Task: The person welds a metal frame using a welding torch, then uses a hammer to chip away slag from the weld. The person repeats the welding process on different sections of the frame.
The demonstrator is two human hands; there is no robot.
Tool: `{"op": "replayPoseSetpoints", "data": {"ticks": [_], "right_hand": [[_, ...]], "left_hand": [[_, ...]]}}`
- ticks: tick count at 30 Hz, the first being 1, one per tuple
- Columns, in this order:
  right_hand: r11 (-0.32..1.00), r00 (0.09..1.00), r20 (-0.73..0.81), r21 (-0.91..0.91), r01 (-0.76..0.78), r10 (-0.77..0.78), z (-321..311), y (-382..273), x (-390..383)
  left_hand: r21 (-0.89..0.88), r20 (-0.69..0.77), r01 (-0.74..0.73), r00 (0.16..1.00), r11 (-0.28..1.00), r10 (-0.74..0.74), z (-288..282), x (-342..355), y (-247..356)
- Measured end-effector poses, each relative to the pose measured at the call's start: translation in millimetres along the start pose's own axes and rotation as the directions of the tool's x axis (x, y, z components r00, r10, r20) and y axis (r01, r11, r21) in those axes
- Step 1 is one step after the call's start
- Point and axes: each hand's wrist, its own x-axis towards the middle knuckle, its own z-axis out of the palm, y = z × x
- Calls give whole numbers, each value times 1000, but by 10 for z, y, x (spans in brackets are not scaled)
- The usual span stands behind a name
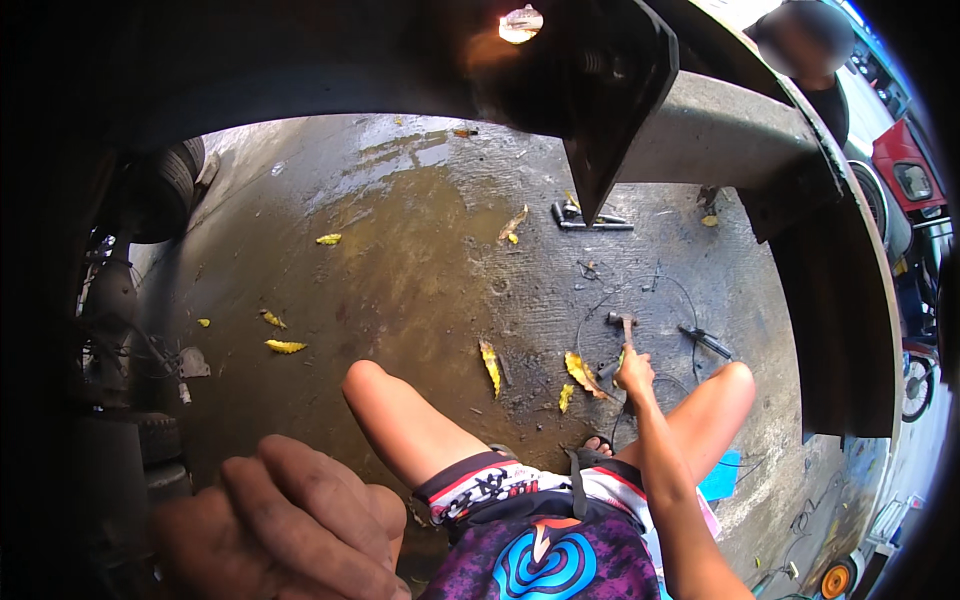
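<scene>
My right hand (634, 372) is closed around the handle of a hammer (622, 319), held low over the wet concrete between my knees, its head pointing away from me. My left hand (290, 520) is large and close at the lower left, its fingers curled together. Whatever it may hold is hidden. A dark clamp-like tool (705, 342) with a cable lies on the ground right of the hammer. Overhead at the top, a dark metal beam (400, 70) has an orange-lit spot with a bright hole (520, 24).
An angled steel bracket (625, 110) hangs from the beam, joined to a grey crossbar (725, 130). Dark wheels (160, 190) stand at left. Black bars (592, 218) and yellow leaves (490, 367) lie about. A blue piece (720, 475) is beside my leg. Another person (825, 100) is at upper right.
</scene>
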Motion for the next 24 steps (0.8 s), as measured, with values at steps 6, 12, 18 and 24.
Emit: {"op": "replayPoseSetpoints", "data": {"ticks": [6, 12, 18, 24], "right_hand": [[990, 997, 55, 132, -56, 49, 149, 114, -160], [964, 996, 33, 256, 71, -83, 476, 58, -184], [931, 984, -35, 320, 177, -175, 890, -170, 5], [809, 981, 68, 558, -187, 180, 553, -262, -332]], "left_hand": [[-185, 9, 205, 978, 961, -207, 27, -129, 91], [-127, 0, 148, 989, 981, -150, 246, 56, 199], [-391, 204, 190, 972, 901, -117, 440, -308, -385], [117, 14, -184, 983, 976, 184, 615, -197, -1609]]}}
